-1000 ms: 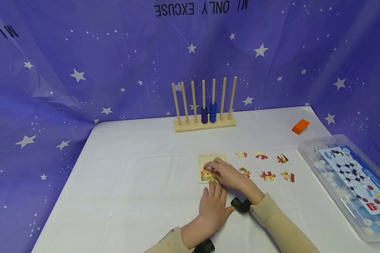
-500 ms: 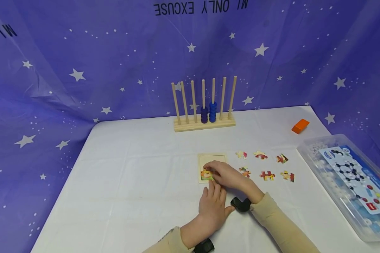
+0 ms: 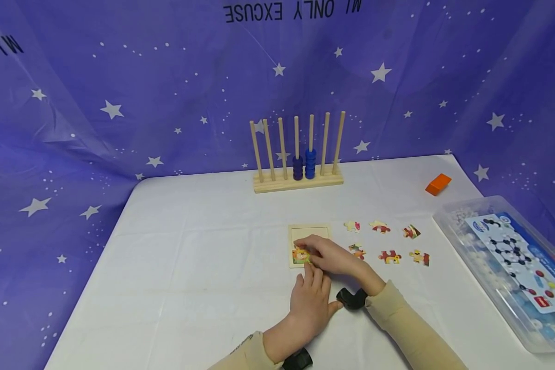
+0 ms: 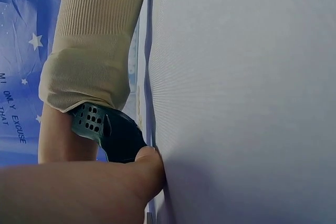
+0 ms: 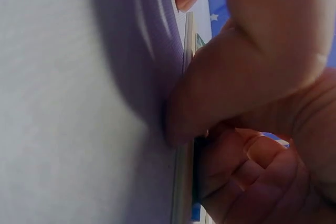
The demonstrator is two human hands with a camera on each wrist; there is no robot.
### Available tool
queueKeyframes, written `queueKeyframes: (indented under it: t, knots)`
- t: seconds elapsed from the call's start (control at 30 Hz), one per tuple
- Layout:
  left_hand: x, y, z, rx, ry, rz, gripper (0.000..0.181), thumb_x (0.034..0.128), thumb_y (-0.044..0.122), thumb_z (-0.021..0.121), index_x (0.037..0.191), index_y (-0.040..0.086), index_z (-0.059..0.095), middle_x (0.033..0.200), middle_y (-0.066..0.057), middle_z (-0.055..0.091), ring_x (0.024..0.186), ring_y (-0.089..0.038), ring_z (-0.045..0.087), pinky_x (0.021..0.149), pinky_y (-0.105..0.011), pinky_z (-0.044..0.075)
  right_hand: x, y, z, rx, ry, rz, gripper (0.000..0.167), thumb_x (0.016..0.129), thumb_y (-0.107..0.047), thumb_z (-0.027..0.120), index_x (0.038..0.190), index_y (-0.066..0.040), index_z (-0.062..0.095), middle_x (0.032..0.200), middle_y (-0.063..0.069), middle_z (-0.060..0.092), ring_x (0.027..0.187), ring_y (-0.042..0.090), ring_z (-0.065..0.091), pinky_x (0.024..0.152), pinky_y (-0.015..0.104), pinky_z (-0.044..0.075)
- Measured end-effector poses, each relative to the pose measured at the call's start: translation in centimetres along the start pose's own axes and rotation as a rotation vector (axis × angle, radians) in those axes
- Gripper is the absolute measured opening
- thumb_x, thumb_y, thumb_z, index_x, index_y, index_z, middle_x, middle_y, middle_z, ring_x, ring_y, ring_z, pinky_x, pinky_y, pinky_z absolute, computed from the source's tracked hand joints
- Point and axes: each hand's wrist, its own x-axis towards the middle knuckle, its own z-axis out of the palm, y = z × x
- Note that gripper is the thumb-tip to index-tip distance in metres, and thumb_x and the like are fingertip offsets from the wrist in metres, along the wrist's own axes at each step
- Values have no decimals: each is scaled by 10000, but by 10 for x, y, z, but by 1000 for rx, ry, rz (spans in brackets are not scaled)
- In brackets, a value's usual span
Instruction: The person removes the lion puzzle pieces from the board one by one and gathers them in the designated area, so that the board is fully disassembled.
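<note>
A small wooden puzzle tray (image 3: pixel 291 236) lies mid-table in the head view, with colourful puzzle pieces (image 3: pixel 299 255) along its near side. My right hand (image 3: pixel 335 257) reaches over the tray from the right, its fingers curled down and pinching a puzzle piece that they mostly cover. Close up in the right wrist view, bent fingers (image 5: pixel 231 182) sit against the tray's edge (image 5: pixel 181 192). My left hand (image 3: pixel 307 303) lies flat with extended fingers, the tips touching the tray's near edge. In the left wrist view, the left thumb (image 4: pixel 149 169) rests on the white cloth.
Several loose puzzle pieces (image 3: pixel 390 257) lie in two rows right of the tray. Behind it stands a wooden peg rack (image 3: pixel 277 185) with blue and dark rings. An orange block (image 3: pixel 438 184) and a clear plastic box (image 3: pixel 462 267) are on the right. A starry purple curtain (image 3: pixel 189 92) hangs behind.
My right hand's fingers shift very slightly over the pieces in the tray. The left hand keeps its place, and the loose pieces have not moved.
</note>
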Motion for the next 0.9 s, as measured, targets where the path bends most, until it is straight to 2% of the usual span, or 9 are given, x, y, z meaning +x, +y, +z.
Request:
queueKeyframes:
  t: [0.1,0.2,0.33,0.53,0.9]
  knots:
    - [0,0,0,1,-13,5,668,860,662,255,1209,133,466,1264,-113,379,1225,-288,322,916,-356,333,0,1,0,26,-10,-1,432,871,42,497,1291,-57,478,1148,65,527,839,139,480,746,308,409]
    - [0,0,0,2,-7,6,674,857,665,256,1211,132,469,1254,-108,388,1225,-291,329,912,-357,336,0,1,-1,74,-3,5,422,863,43,512,1268,-72,495,1134,48,535,764,122,478,698,290,414]
    - [0,0,1,11,4,6,684,856,669,250,1216,130,469,1245,-106,395,1222,-292,335,906,-354,338,0,1,-1,122,8,15,389,854,15,557,1229,-83,518,1021,33,564,645,90,459,614,270,413]
    - [0,-1,2,27,40,-1,704,847,677,259,1216,119,476,1239,-122,408,1210,-293,349,894,-348,348,3,1,-2,155,44,65,307,850,-28,598,1146,-97,559,899,10,581,673,101,518,608,269,437]
    - [0,0,0,17,10,-7,716,844,682,261,1244,127,472,1273,-125,402,1228,-304,333,900,-340,348,1,2,-2,99,100,105,234,811,-86,673,1026,-85,579,769,-41,557,640,82,508,582,250,433]
